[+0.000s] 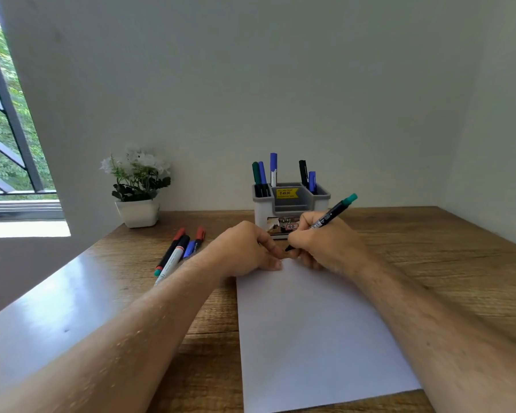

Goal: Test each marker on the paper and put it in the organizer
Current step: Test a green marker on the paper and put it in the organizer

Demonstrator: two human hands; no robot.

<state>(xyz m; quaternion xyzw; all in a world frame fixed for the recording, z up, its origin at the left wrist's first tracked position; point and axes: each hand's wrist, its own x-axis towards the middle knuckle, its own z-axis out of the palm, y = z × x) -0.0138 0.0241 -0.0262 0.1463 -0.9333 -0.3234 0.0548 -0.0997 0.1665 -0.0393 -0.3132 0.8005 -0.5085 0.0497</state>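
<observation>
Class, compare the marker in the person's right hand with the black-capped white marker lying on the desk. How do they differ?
The held marker has a black barrel and teal end; the desk marker has a white barrel and black cap. The held marker is tilted, gripped by the right hand, tip at the paper; the desk marker lies flat, untouched. Both are printed markers.

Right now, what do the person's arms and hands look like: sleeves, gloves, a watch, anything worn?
Both forearms are bare as far as the frame shows, with no sleeves in view. The left hand and right hand wear no gloves. No watch, bracelet or ring is visible on either side, and no markings show.
</observation>
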